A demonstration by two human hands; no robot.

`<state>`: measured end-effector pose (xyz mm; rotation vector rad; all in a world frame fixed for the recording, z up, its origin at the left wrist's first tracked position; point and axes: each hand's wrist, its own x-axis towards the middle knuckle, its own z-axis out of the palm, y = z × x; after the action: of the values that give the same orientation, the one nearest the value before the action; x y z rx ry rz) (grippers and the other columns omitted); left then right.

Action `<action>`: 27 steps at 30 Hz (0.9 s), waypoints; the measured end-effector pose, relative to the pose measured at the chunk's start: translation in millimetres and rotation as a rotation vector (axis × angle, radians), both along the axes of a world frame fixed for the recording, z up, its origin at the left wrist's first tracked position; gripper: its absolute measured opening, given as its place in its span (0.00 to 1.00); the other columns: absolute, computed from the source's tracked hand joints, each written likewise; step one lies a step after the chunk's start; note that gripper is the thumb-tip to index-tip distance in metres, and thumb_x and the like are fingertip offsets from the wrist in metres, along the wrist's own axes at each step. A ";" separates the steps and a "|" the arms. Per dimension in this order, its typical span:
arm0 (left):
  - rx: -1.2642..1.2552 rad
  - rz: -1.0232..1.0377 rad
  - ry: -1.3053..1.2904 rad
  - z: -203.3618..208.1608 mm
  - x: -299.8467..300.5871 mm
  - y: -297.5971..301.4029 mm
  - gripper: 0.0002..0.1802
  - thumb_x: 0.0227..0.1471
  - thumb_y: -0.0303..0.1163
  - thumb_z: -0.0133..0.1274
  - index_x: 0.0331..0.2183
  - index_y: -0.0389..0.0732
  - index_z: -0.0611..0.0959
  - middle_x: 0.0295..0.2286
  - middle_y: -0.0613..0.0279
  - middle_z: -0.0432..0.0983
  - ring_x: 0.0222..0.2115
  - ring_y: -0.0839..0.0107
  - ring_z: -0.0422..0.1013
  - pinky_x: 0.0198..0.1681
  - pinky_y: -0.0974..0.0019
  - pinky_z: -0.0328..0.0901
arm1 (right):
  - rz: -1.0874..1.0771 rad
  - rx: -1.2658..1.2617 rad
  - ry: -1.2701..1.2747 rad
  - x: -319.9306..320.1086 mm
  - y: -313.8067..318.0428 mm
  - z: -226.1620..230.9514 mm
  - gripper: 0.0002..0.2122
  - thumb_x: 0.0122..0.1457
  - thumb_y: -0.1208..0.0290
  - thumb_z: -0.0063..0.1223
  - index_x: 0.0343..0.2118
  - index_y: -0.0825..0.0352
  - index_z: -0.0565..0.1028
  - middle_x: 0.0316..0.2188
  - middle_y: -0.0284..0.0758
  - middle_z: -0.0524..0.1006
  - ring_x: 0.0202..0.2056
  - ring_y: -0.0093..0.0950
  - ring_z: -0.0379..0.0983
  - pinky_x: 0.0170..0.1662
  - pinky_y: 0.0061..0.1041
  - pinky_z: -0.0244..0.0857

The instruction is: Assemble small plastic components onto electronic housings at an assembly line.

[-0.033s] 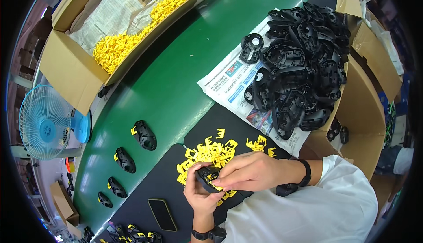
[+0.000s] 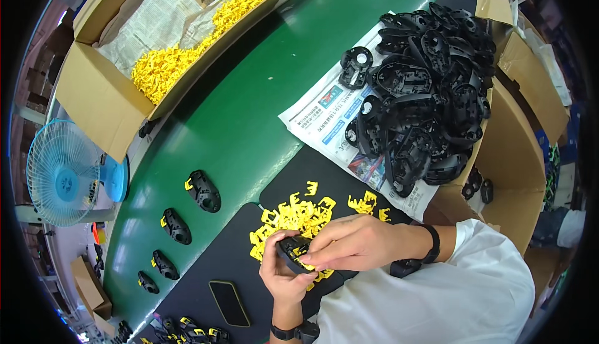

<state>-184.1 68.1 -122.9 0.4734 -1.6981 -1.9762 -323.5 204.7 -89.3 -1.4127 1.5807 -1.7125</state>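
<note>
My left hand (image 2: 282,280) is closed around a black plastic shell (image 2: 291,248), shaped like a computer mouse base, holding it tilted above the dark mat. The fingers of my right hand (image 2: 357,243) pinch together at the shell's near right side, on a small yellow plastic clip (image 2: 307,265) that they partly cover. Just beyond both hands lies a loose heap of yellow clips (image 2: 299,214), with a smaller cluster (image 2: 363,203) to its right. Several clips show beneath the hands too.
A big pile of black shells (image 2: 430,94) lies on newspaper (image 2: 318,116) at the right, beside a cardboard box (image 2: 515,150). Shells with yellow clips (image 2: 203,192) stand spaced on the green surface. A phone (image 2: 229,303), blue fan (image 2: 65,183) and box of clips (image 2: 103,97) are left.
</note>
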 end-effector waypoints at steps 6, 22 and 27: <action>-0.023 -0.057 -0.009 7.5 -4.3 -9.8 0.44 0.32 0.40 0.72 0.49 0.30 0.72 0.42 0.51 0.71 0.42 0.65 0.69 0.47 0.63 0.65 | -0.017 -0.139 0.088 -2.3 -6.5 -15.3 0.13 0.49 0.77 0.64 0.40 0.64 0.82 0.34 0.31 0.78 0.29 0.27 0.75 0.31 0.23 0.70; -0.084 -0.006 0.075 3.4 -16.2 -4.3 0.48 0.33 0.46 0.73 0.52 0.33 0.70 0.44 0.48 0.72 0.44 0.61 0.70 0.48 0.61 0.66 | -0.237 -0.218 0.199 6.6 -4.0 -14.3 0.15 0.47 0.81 0.60 0.40 0.62 0.82 0.36 0.31 0.79 0.33 0.29 0.77 0.37 0.27 0.71; -0.066 -0.010 0.032 0.8 -13.0 -0.6 0.49 0.32 0.48 0.73 0.51 0.33 0.70 0.44 0.47 0.72 0.45 0.59 0.70 0.49 0.59 0.67 | -0.224 -0.241 0.172 6.7 -4.2 -9.7 0.13 0.45 0.80 0.63 0.37 0.63 0.83 0.35 0.31 0.80 0.32 0.28 0.77 0.36 0.26 0.71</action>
<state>-197.2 67.5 -122.1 0.4079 -1.7433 -1.9181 -316.8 200.5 -98.9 -1.5852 1.7261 -2.0159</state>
